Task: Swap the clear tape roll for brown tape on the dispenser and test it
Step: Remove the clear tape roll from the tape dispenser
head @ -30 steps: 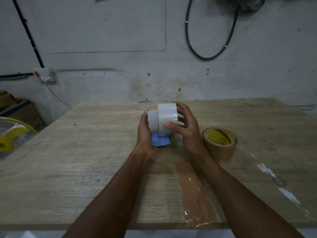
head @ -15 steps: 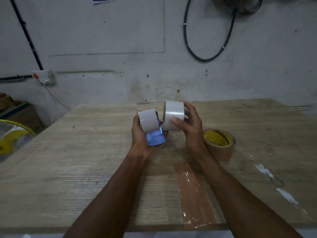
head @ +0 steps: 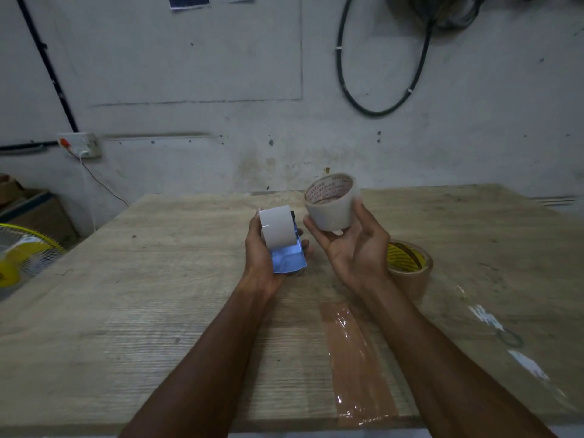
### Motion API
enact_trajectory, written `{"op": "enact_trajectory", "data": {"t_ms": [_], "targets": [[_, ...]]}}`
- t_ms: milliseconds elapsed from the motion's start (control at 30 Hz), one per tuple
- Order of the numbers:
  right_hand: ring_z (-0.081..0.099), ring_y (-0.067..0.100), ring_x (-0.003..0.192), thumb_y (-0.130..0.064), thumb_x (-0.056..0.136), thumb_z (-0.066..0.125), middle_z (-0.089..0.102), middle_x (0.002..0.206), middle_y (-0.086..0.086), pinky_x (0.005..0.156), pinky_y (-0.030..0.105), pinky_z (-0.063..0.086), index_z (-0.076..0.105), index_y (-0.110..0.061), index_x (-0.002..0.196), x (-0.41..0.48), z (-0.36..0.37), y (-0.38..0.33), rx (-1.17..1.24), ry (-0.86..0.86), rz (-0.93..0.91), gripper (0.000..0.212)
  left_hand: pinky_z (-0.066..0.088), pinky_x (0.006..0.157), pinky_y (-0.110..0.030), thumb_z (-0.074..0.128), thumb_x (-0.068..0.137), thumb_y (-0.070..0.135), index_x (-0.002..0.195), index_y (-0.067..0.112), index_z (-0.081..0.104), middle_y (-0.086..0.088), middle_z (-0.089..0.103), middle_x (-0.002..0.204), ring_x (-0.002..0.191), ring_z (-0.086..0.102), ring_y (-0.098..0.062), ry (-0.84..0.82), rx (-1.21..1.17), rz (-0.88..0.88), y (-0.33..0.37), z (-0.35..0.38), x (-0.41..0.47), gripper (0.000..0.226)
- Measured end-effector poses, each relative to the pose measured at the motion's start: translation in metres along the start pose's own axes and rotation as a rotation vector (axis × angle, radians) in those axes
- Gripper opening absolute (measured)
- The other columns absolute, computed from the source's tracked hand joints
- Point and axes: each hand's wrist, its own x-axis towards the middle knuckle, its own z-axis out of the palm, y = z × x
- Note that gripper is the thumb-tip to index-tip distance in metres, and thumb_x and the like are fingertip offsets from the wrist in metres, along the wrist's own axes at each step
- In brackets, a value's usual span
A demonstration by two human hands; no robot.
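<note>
Gripping the clear tape roll (head: 331,213), right hand (head: 357,254) holds its core opening tilted up toward camera. Left hand (head: 257,257) clasps the dispenser (head: 287,260), long axis pointing away, white end farthest.

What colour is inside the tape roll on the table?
Yellow, inside the brown tape roll; head view.

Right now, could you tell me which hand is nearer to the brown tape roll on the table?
Right. The right hand, holding the clear tape roll, is just left of the brown tape roll; the left hand, gripping the dispenser, is farther left.
</note>
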Motion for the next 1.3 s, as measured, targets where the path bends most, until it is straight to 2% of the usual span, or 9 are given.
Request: {"op": "enact_trajectory", "data": {"t_ms": [100,267,400,567,667,767,900,1067,1300], "targets": [[0.059,0.045,0.122,-0.028,0.088,0.062,0.049,0.144,0.03,0.102,0.058,0.048,0.046,0.001,0.142,-0.003,0.002,-0.003,0.067,-0.05,0.062,0.063,0.043,0.074,-0.041,0.04,0.101,0.052,0.063,0.01,0.08,-0.012,0.061,0.09,0.079,0.055,-0.025,-0.026,-0.02,-0.023,0.0,0.001,-0.001,0.069],[0.052,0.049,0.129,-0.043,0.094,0.056,0.051,0.143,0.03,0.083,0.046,0.06,0.046,-0.003,0.145,-0.004,0.001,-0.002,0.048,-0.042,0.103,0.065,0.044,0.076,-0.04,0.044,0.1,0.052,0.062,0.007,0.079,-0.013,0.063,0.086,0.079,0.057,-0.025,-0.003,-0.047,-0.046,0.0,0.002,-0.002,0.068],[0.05,0.05,0.131,-0.049,0.094,0.057,0.048,0.144,0.033,0.082,0.046,0.06,0.044,-0.003,0.146,-0.003,0.001,0.0,0.053,-0.04,0.119,0.071,0.045,0.081,-0.043,0.044,0.101,0.05,0.086,0.003,0.07,-0.017,0.062,0.089,0.083,0.056,-0.027,0.053,-0.076,-0.059,0.0,0.005,-0.004,0.056],[0.06,0.048,0.118,-0.05,0.091,0.06,0.048,0.143,0.035,0.083,0.046,0.06,0.041,-0.003,0.148,-0.002,0.001,0.0,0.08,-0.023,0.114,0.076,0.045,0.077,-0.038,0.041,0.102,0.049,0.053,0.005,0.076,-0.014,0.066,0.074,0.079,0.055,-0.024,0.044,-0.046,-0.044,0.0,0.008,-0.006,0.075],[0.062,0.047,0.114,-0.049,0.09,0.06,0.051,0.14,0.034,0.084,0.047,0.06,0.042,-0.003,0.147,-0.003,0.003,-0.001,0.079,-0.033,0.11,0.076,0.046,0.075,-0.037,0.041,0.103,0.048,0.064,0.003,0.076,-0.012,0.069,0.061,0.077,0.056,-0.023,0.047,-0.026,-0.043,-0.001,0.006,-0.007,0.069],[0.065,0.045,0.11,-0.049,0.088,0.061,0.054,0.136,0.033,0.085,0.048,0.06,0.042,-0.003,0.146,-0.004,0.005,0.0,0.074,-0.025,0.107,0.077,0.049,0.077,-0.04,0.042,0.103,0.046,0.087,0.003,0.062,-0.016,0.07,0.064,0.078,0.057,-0.026,0.075,-0.022,-0.011,-0.002,0.003,-0.004,0.05],[0.062,0.046,0.111,-0.049,0.091,0.058,0.056,0.134,0.031,0.08,0.045,0.061,0.047,-0.002,0.143,-0.004,0.003,-0.001,0.056,-0.032,0.114,0.071,0.059,0.068,-0.036,0.048,0.1,0.049,0.084,0.002,0.073,-0.016,0.072,0.074,0.074,0.065,-0.025,0.07,0.026,0.022,-0.003,-0.003,0.002,0.055],[0.061,0.035,0.09,-0.054,0.078,0.062,0.06,0.116,0.026,0.073,0.039,0.053,0.054,-0.001,0.134,-0.007,0.0,-0.004,-0.028,-0.045,0.082,0.078,0.048,0.081,-0.042,0.049,0.097,0.053,0.072,0.008,0.082,-0.017,0.063,0.096,0.084,0.059,-0.028,-0.003,0.012,-0.016,-0.002,-0.01,0.009,0.061],[0.06,0.035,0.092,-0.053,0.072,0.073,0.057,0.122,0.026,0.077,0.04,0.051,0.054,-0.002,0.134,-0.01,0.003,-0.005,0.011,-0.075,0.077,0.082,0.053,0.074,-0.041,0.061,0.087,0.057,0.092,0.007,0.078,-0.017,0.064,0.096,0.08,0.062,-0.028,-0.056,0.04,-0.039,-0.003,-0.014,0.013,0.054]]}}
